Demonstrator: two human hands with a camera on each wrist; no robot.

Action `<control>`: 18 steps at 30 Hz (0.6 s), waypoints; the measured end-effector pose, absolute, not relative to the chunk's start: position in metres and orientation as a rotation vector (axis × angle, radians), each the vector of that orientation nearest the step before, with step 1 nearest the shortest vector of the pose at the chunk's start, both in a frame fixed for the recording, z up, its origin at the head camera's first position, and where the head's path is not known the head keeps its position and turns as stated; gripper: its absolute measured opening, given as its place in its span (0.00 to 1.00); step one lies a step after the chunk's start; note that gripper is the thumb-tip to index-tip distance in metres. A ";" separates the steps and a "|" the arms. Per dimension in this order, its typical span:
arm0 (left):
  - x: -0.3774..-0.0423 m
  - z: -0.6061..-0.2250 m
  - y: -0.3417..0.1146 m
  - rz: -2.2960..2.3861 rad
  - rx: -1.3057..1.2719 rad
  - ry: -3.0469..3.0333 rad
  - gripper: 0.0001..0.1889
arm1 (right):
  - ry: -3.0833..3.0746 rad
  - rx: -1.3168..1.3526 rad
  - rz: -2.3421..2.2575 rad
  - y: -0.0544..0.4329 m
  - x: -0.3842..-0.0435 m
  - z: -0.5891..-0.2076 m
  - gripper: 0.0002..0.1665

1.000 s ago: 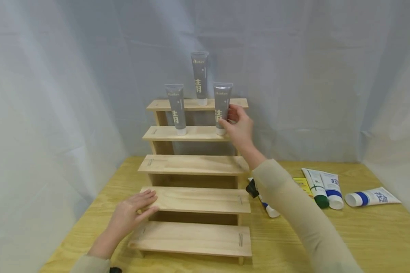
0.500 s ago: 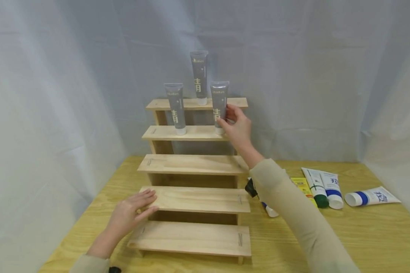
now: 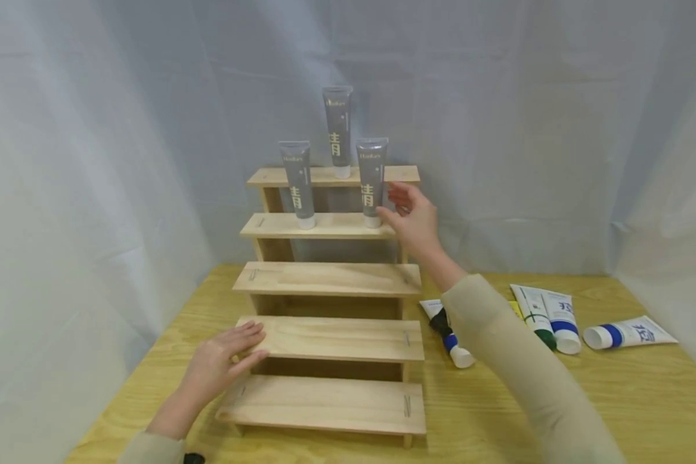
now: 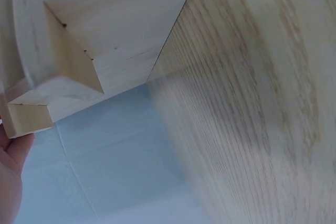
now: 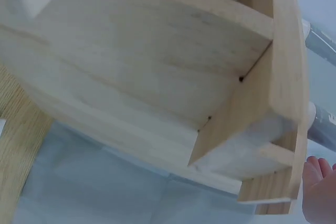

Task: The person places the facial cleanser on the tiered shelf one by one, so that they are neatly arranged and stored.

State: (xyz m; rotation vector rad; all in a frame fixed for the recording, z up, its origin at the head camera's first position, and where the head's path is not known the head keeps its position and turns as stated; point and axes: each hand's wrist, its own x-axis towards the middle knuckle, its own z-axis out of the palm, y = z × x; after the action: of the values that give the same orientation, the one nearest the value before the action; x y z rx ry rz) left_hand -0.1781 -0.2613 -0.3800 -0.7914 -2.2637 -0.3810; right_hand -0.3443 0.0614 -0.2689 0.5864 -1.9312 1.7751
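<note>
A pale wooden stepped display stand (image 3: 330, 338) stands on the table. Two grey squeeze tubes stand cap-down on its second tier from the top: a left tube (image 3: 298, 183) and a right tube (image 3: 371, 180). A third grey tube (image 3: 339, 129) stands the same way on the top tier. My right hand (image 3: 413, 218) is just right of the right tube, fingers spread and apart from it, holding nothing. My left hand (image 3: 220, 361) rests on the left end of the fourth tier, fingers laid out on the board; in the left wrist view, fingers (image 4: 13, 156) touch the wood.
Right of the stand lies a white tube with a blue band (image 3: 449, 341), partly covered by a black strap. Further right are a green-capped tube (image 3: 535, 316), a white and blue tube (image 3: 564, 322), a yellow item (image 3: 516, 309), and another white tube (image 3: 629, 334) on its side.
The right tube shifted slightly left in my right hand's fingers and now stands by itself. My right hand has let go and drawn back rightward. My left hand stays put.
</note>
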 end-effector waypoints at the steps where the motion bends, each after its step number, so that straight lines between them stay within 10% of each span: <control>1: -0.178 -0.380 -0.261 -0.382 -0.790 -2.266 0.22 | -1.934 0.595 1.764 0.065 -0.344 -0.270 0.27; 11: -0.177 -0.379 -0.261 -0.372 -0.790 -2.264 0.22 | -2.006 0.581 1.650 0.096 -0.303 -0.266 0.22; 18: -0.177 -0.378 -0.260 -0.377 -0.787 -2.258 0.23 | -1.941 0.636 1.753 0.151 -0.396 -0.350 0.26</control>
State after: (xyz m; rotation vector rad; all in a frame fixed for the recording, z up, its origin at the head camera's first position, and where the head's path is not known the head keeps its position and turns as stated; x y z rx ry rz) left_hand -0.1768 -0.2602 -0.3776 -0.7865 -2.2578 -0.3771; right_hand -0.3957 0.1510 -0.3499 0.6363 -1.9413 1.7533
